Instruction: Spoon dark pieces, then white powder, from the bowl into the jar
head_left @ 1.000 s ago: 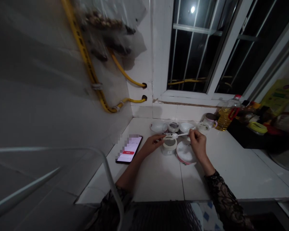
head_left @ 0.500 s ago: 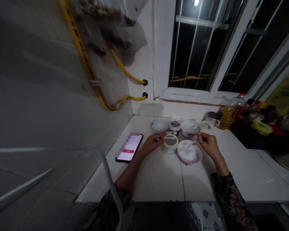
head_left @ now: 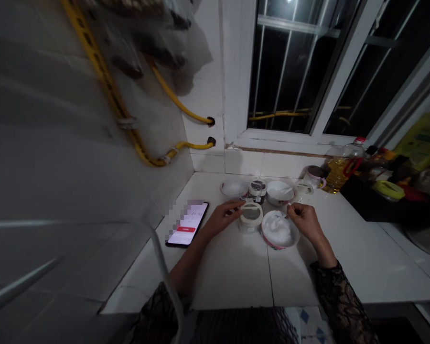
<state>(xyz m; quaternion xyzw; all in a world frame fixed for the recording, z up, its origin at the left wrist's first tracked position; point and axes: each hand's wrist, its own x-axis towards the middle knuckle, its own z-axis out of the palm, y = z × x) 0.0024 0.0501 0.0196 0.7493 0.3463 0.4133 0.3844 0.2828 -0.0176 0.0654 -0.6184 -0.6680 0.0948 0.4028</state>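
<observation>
My right hand point(head_left: 304, 220) pinches the end of a small white spoon point(head_left: 284, 215), whose other end rests in a bowl of white powder point(head_left: 280, 244). The bowl has a reddish pattern on its outside. To its left stands a squat pale jar point(head_left: 251, 223) with a greyish top. My left hand point(head_left: 224, 217) holds the jar at its upper left side, thumb and fingertips at the rim. Behind are a shallow white bowl point(head_left: 232, 187), a dark-filled jar point(head_left: 257, 189) and a white bowl with a spoon point(head_left: 279, 195).
A phone point(head_left: 187, 224) with a lit screen lies left of my left arm. Further right stand a pale container point(head_left: 304, 188), a mug point(head_left: 314, 177), an oil bottle point(head_left: 338, 172) and a black box point(head_left: 361, 200) of bottles. A curved metal bar point(head_left: 161, 253) crosses the near left.
The view has shifted slightly. My right hand has moved a little left and inward over the powder bowl with the spoon. My left hand stays at the jar.
</observation>
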